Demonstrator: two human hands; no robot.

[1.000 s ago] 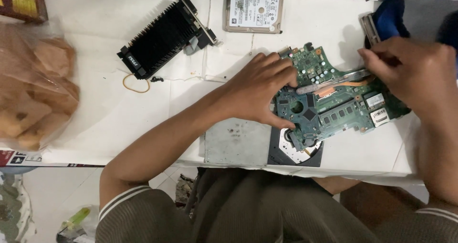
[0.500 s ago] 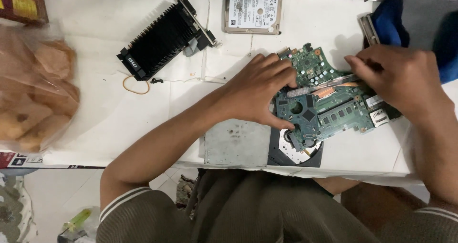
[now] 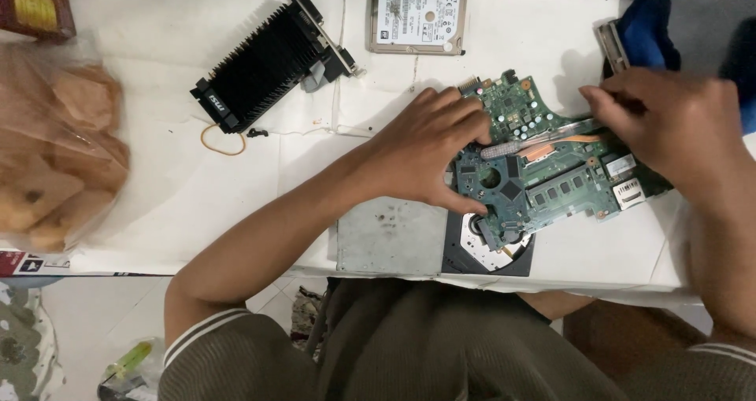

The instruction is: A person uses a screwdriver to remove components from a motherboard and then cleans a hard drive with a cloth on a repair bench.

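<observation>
Green laminate for the circuit board (image 3: 551, 177), studded with dark square chips, silver ports and a long memory strip; lies tilted on the white table (image 3: 157, 196) toward three o'clock, partly over a grey sheet-metal optical drive (image 3: 394, 240) at its seven o'clock. Crossed by a flattened copper heat pipe (image 3: 551, 145), dull orange against the green. Left hand (image 3: 429, 153): spread and unclenched, palm down on the board's nine o'clock end, pressing rather than gripping. Right hand (image 3: 669, 125): fingers bunched tight at the board's one o'clock edge, by the end of the pipe; cannot tell whether anything is pinched there, since the knuckles hide it. Looks like a steadying-and-working step, one hand as a clamp, the other busy at the pipe. Calls next for steady pressure from the left and a small, careful movement from the right, so that nothing thin bends. Further out: a black finned heatsink card (image 3: 264, 62) at eleven o'clock, a thin rubber band (image 3: 223, 140) just beside it, a silver hard drive (image 3: 417, 15) at twelve, blue cloth (image 3: 646, 31) at one, and a crinkled clear bag of bread (image 3: 55, 157) at nine.
</observation>
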